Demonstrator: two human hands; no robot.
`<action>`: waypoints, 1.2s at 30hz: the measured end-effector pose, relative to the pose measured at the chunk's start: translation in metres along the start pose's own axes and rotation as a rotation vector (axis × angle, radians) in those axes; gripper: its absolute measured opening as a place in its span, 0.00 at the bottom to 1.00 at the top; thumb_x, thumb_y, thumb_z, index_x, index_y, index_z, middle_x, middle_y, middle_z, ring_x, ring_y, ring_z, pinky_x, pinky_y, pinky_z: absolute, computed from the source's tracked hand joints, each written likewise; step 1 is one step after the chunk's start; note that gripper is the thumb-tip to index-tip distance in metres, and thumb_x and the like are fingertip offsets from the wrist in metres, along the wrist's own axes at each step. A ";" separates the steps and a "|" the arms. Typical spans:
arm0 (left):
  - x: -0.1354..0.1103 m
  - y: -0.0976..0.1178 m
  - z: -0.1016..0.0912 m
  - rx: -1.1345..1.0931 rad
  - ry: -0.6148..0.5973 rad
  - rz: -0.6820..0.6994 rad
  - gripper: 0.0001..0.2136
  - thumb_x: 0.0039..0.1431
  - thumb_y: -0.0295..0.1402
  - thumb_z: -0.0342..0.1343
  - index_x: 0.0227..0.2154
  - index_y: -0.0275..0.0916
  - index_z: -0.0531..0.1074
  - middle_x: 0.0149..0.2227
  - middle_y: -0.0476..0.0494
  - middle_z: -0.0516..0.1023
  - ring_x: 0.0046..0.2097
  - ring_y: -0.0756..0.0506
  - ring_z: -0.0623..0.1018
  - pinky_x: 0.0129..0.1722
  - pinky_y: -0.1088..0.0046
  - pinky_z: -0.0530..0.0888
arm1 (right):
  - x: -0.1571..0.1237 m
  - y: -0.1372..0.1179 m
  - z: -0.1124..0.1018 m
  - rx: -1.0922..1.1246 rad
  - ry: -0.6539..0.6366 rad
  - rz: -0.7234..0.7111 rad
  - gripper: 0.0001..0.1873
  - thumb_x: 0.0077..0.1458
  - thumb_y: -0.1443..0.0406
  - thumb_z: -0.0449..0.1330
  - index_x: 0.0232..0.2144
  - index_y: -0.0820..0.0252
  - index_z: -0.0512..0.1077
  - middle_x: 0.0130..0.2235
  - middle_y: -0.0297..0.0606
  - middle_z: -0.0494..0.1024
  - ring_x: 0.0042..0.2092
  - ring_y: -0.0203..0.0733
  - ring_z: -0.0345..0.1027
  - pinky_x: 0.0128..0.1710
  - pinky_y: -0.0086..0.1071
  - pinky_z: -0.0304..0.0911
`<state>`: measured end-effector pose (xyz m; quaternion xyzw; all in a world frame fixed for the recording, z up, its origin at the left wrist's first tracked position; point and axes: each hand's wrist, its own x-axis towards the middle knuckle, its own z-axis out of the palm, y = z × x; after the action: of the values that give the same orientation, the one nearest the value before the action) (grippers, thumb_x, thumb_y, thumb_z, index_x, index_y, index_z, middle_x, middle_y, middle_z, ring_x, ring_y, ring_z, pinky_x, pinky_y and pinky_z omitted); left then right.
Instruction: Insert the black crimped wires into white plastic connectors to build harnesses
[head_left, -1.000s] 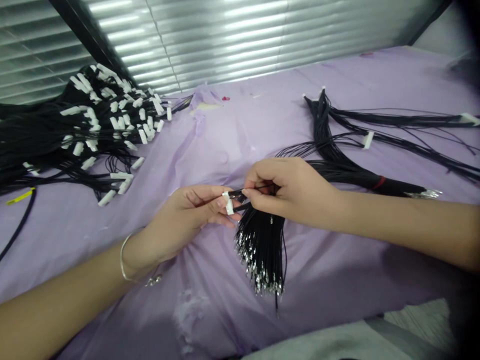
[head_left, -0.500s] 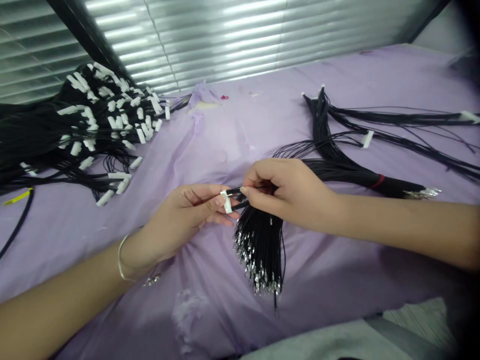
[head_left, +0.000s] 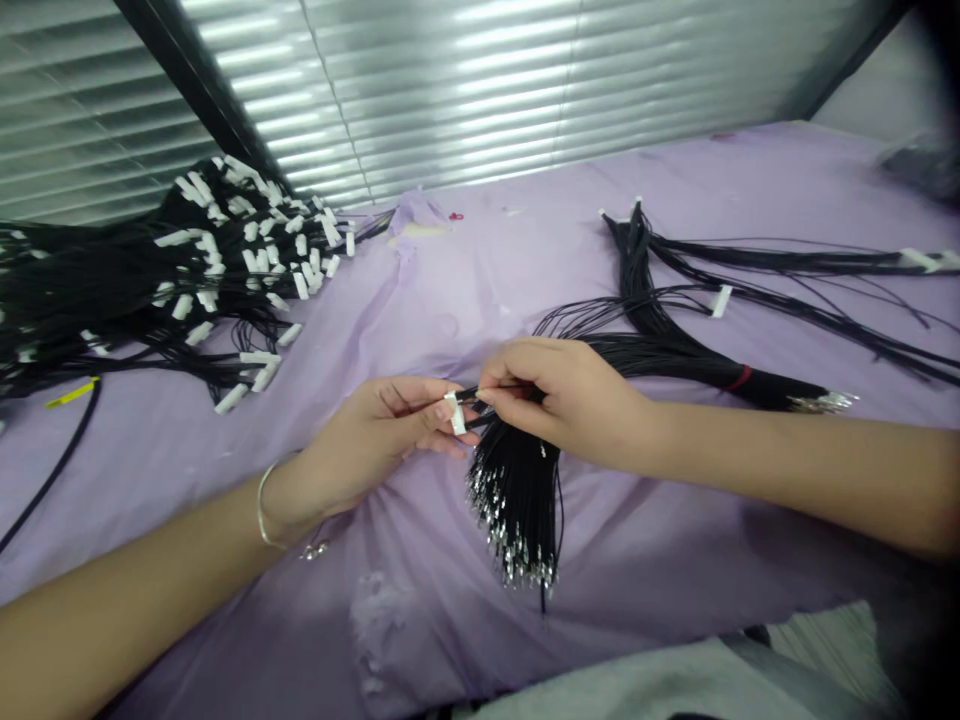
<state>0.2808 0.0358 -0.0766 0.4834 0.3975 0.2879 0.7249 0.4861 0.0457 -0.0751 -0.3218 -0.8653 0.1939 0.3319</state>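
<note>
Between thumb and fingers, my left hand (head_left: 397, 420) pinches a small white connector housing (head_left: 456, 413). Black wires run from the housing's right side toward my right hand (head_left: 555, 390). My right hand is closed, with thumb and forefinger pinching a thin black wire close to the housing. Whether that wire's tip is inside the housing is too small to tell. Below my right hand a fan of black wires (head_left: 521, 490) with bare silvery crimp terminals spreads over the purple cloth. My right hand covers part of this bundle.
A large pile of black cables with white connectors (head_left: 247, 250) lies at the left. Behind my right hand is a wire bundle bound with a red tie (head_left: 739, 378). More cables (head_left: 810, 265) stretch right across the purple cloth (head_left: 480, 270). Window blinds (head_left: 487, 80) stand behind.
The view has shifted slightly, so the background sits lower. Both hands keep their grips on the connector housing and the wire, with hardly any movement between them.
</note>
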 end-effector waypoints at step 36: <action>0.001 0.002 0.000 -0.127 0.101 -0.026 0.04 0.54 0.29 0.63 0.33 0.35 0.79 0.30 0.46 0.80 0.32 0.51 0.80 0.35 0.82 0.78 | 0.007 0.004 -0.063 -0.124 -0.522 -0.446 0.13 0.64 0.67 0.48 0.35 0.60 0.73 0.38 0.38 0.75 0.41 0.36 0.65 0.44 0.32 0.60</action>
<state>0.2815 0.0369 -0.0751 0.4160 0.4207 0.3271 0.7369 0.5278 0.0605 -0.0298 -0.0838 -0.9801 0.1394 0.1134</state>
